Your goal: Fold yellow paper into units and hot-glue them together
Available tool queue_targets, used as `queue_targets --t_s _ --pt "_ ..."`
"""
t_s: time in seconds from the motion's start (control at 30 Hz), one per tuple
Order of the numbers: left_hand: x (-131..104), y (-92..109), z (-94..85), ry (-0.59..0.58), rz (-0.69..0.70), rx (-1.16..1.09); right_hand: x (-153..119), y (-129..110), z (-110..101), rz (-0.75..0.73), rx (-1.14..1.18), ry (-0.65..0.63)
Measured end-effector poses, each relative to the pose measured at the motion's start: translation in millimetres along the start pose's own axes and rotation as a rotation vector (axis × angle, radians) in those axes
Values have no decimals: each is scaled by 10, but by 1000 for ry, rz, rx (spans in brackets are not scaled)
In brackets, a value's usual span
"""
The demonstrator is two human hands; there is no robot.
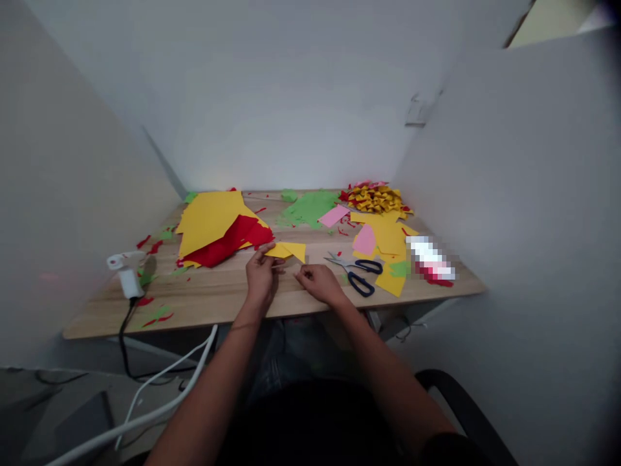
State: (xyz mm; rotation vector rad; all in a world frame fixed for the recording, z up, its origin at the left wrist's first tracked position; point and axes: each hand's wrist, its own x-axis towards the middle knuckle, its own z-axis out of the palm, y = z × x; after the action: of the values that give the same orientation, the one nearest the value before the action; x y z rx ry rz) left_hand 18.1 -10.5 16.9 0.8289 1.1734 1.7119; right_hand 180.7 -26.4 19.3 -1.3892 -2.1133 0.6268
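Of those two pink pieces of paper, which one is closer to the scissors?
The right-hand pink piece, with the rounded top, just beyond the scissors. The other pink piece is straight-edged and lies farther back, by the green paper.

Hands: 2, left hand [261,277] and right hand [317,282]. Surface [213,301]: 1. Scissors [345,263]: 1 pair, 2 handle loops. Glue gun [130,278]: 1, left. Folded piece [287,250]: 1 between the hands. Loose pink pieces: 2, far one [334,215], near one [363,240]. Yellow pile [376,198]: 1, far right; its pieces overlap, no exact count. Yellow sheets [208,217], left: several, overlapping, exact number unclear. Green heap [313,208]: 1, far middle. Red scraps [156,247], green scraps [162,312]: many, too small to count. Chair [449,393]: 1. Pixelated item [429,257]: count unclear.
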Motion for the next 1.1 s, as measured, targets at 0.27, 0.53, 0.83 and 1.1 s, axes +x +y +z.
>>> queue_targets --t_s 0.27,0.53,0.83,1.1 --pt "-49 -93 -6 -48 73 17 0 -5 42 -16 3 26" --pt "-73 -133 -71 -118 20 46 -21 59 78 41 17 46" --pt "-57 -131 -70 -151 1 63 4 66 88 37 38 45" --pt "-69 -96 -48 -141 25 78 -5 102 80 -8 16 1"
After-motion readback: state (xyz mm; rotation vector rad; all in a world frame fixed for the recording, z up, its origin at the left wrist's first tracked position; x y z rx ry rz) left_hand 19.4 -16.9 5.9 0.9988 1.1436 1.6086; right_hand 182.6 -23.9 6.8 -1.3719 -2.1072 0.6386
